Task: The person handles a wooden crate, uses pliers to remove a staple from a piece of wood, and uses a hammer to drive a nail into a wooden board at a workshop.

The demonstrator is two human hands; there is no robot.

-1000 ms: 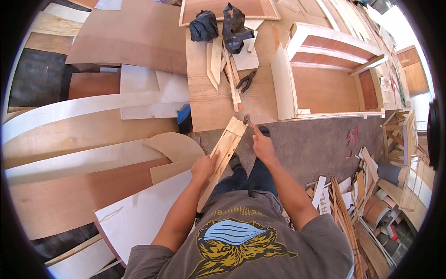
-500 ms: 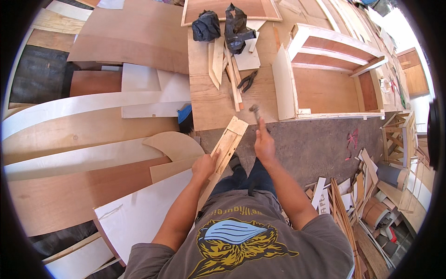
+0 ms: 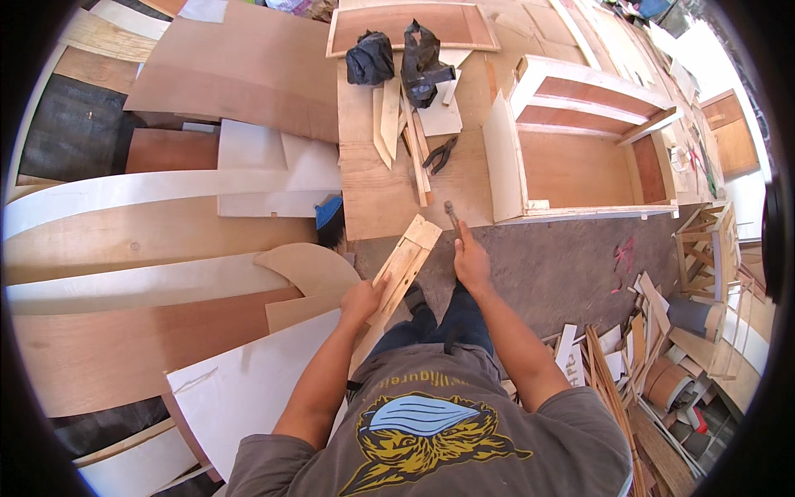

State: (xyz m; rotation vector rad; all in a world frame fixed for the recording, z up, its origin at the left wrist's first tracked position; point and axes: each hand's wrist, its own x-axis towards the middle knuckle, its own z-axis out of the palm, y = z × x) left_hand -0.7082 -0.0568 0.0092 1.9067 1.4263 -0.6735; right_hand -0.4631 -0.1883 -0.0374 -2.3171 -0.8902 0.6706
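Note:
My left hand (image 3: 363, 300) grips a long, narrow piece of pale wood (image 3: 408, 258) with small dark holes along its side. Its far end points up toward the table, while the near end runs down to my body. In my right hand (image 3: 472, 265) is a hammer (image 3: 452, 214), fingers wrapped round the handle and the head raised. The hammer head is apart from the wood, just to the right of its far end.
Ahead stands a plywood table (image 3: 373, 182) bearing pliers (image 3: 440, 155), wood strips (image 3: 419, 157), black plastic bags (image 3: 370, 60) and an open wooden frame box (image 3: 580, 166). Boards (image 3: 149, 331) lie stacked at left. Offcuts (image 3: 638, 348) heap on the floor at right.
The wood's far end has shifted slightly right and nearer. The hammer head has moved a little left and nearer, its handle tilting more. Both hands keep their hold.

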